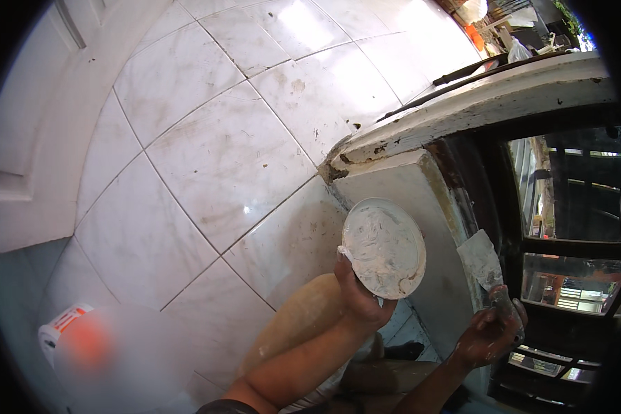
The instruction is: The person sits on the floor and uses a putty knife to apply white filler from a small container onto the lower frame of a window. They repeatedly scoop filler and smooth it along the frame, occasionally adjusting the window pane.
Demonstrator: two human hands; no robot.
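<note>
My left hand (pixel 367 297) grips a round, shallow lid (pixel 421 259) from below, thumb over its rim. A whitish paste (pixel 379 241), smeared and ridged, coats the lid's upper face. To the right, my right hand (pixel 491 332) is wrapped round the handle of a putty knife (pixel 481 261). Its broad blade is coated in the same whitish paste and points up, against or close to the edge where the wall meets the dark window frame (pixel 509 207). Whether the blade touches that edge I cannot tell.
Beside me runs a low white wall (pixel 393 190) with a worn, chipped ledge (pixel 462 110). Pale tiles (pixel 221 159) cover the floor. A white panelled door (pixel 41 124) stands at the left. A white bucket (pixel 65 321) with orange marks sits lower left, partly blurred. Clutter lies beyond the far edge.
</note>
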